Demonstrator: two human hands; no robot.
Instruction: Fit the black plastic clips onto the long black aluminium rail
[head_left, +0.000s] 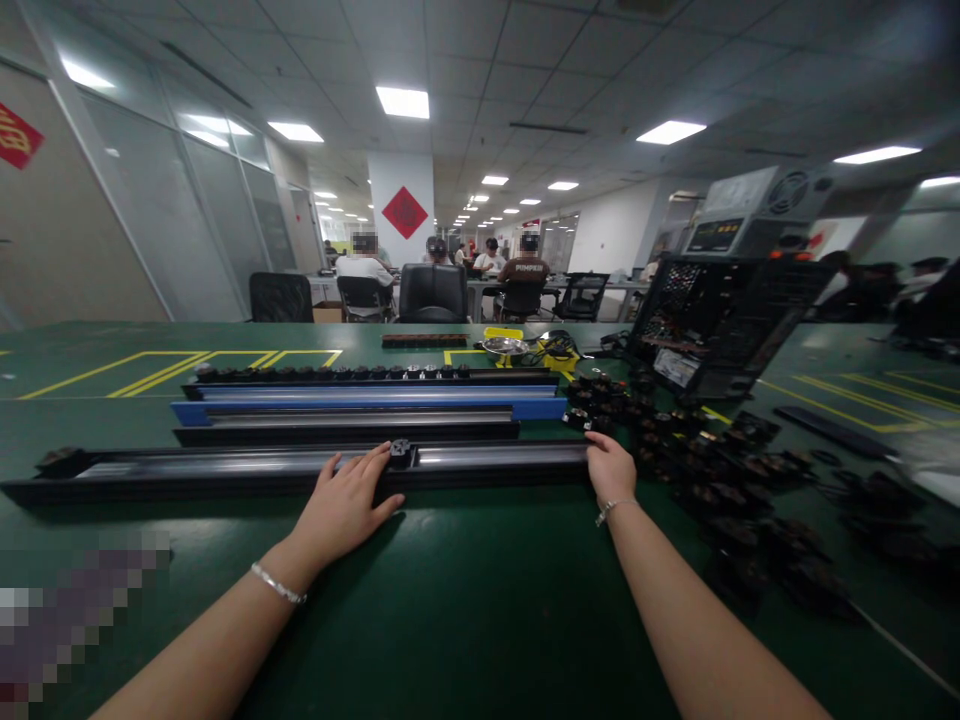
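A long black rail [480,462] with a shiny metal channel lies across the green table in front of me. My left hand [351,500] rests on its middle, fingers stretched out, fingertips against a small black block [400,452] that sits in the channel. At the rail's right end, my right hand [611,468] is closed around the tip; its lower fingers are partly hidden. Another black block [64,460] sits at the rail's left end.
Beyond lie a blue rail [544,408] and a black rail carrying a row of small blocks [337,373]. A heap of black parts [720,470] spreads at the right, before an open computer case [720,320]. A yellow scale [504,342] with a metal pan stands farther back.
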